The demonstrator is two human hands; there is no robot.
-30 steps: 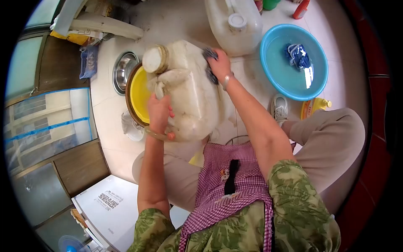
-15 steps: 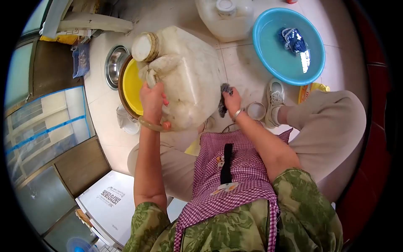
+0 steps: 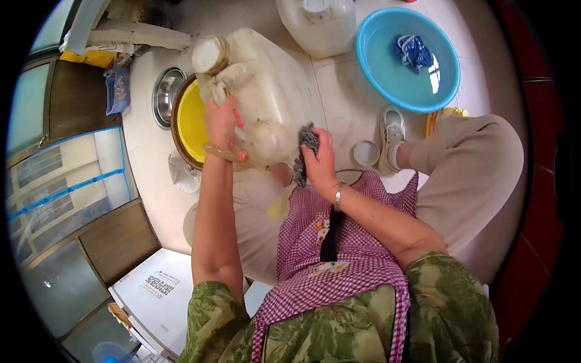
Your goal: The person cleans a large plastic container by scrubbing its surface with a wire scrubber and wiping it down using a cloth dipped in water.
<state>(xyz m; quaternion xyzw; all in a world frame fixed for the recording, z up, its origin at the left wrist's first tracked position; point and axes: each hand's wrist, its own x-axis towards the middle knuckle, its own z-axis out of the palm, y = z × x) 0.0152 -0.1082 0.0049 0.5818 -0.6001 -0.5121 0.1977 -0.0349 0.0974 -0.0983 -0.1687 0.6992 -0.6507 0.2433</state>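
A large translucent plastic jug (image 3: 266, 91) with brownish stains is tilted in front of me, its white screw cap (image 3: 209, 55) toward the upper left. My left hand (image 3: 223, 124) is closed around the jug's handle. In my right hand (image 3: 321, 160) is a bunched, dark grey mottled cloth (image 3: 306, 151), pressed at the jug's lower right side. The fingers under the cloth are partly hidden.
A yellow basin (image 3: 193, 124) and a steel bowl (image 3: 166, 97) sit left of the jug. A second jug (image 3: 321, 33) stands at the back. The blue basin (image 3: 369, 78) holds water and a blue cloth (image 3: 414, 53). A small round container (image 3: 366, 153) rests near my shoe (image 3: 393, 130).
My right hand has moved left and slightly down with the grey cloth, over the jug's lower right side. My left hand keeps its hold on the handle.
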